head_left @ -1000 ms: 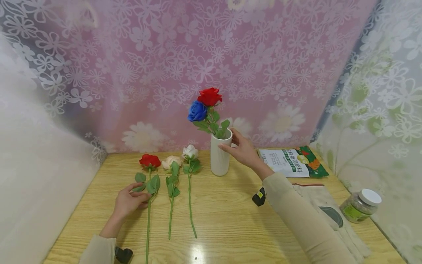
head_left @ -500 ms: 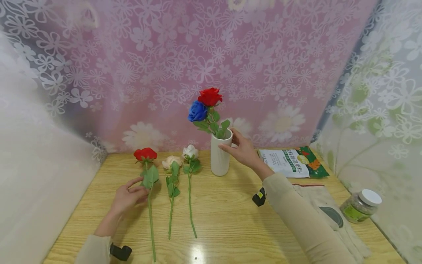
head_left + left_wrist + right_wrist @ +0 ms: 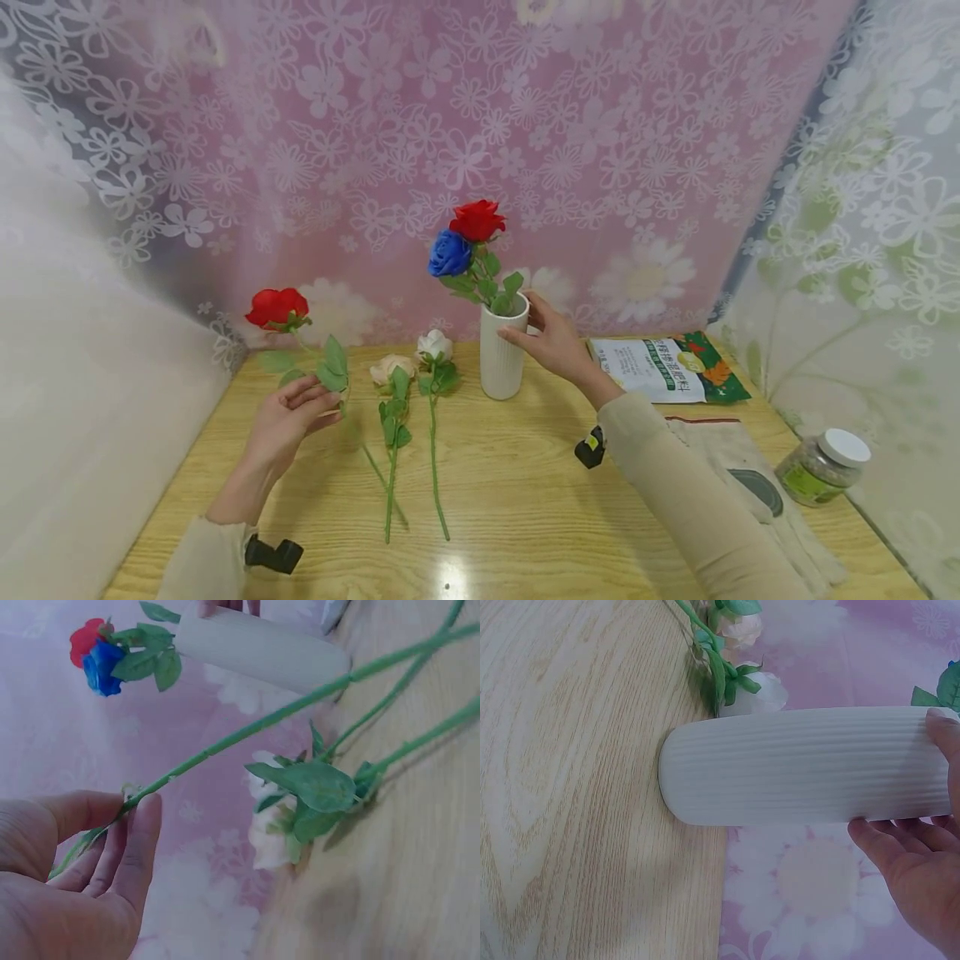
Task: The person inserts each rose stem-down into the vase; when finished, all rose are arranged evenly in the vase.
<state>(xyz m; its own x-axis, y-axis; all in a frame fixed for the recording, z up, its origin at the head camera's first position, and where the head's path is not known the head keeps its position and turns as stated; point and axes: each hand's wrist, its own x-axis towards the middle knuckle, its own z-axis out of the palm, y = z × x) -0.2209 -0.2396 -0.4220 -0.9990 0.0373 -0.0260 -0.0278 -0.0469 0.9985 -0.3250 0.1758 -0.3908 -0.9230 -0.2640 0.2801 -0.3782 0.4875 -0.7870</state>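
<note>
In the head view my left hand (image 3: 288, 421) pinches the stem of a red rose (image 3: 277, 309) just below its leaves. The bloom is raised and tilts left, while the stem slants down to the right. The left wrist view shows thumb and fingertips meeting on the green stem (image 3: 247, 730). My right hand (image 3: 551, 337) grips the upper part of a ribbed white vase (image 3: 501, 358), which stands upright on the table. Inside the vase are a blue rose (image 3: 450, 253) and another red rose (image 3: 478, 220); their lower stems are hidden.
A cream rose (image 3: 392, 368) and a white rose (image 3: 434, 344) lie on the wooden table (image 3: 517, 500) left of the vase. To the right are a fertilizer bag (image 3: 652, 368), fabric gloves (image 3: 720, 458) and a lidded jar (image 3: 821, 468). A patterned curtain (image 3: 390, 150) hangs behind.
The left hand has lifted the red rose off the table; its bloom has moved up and left, and its stem end swings right. The right hand and vase stay put.
</note>
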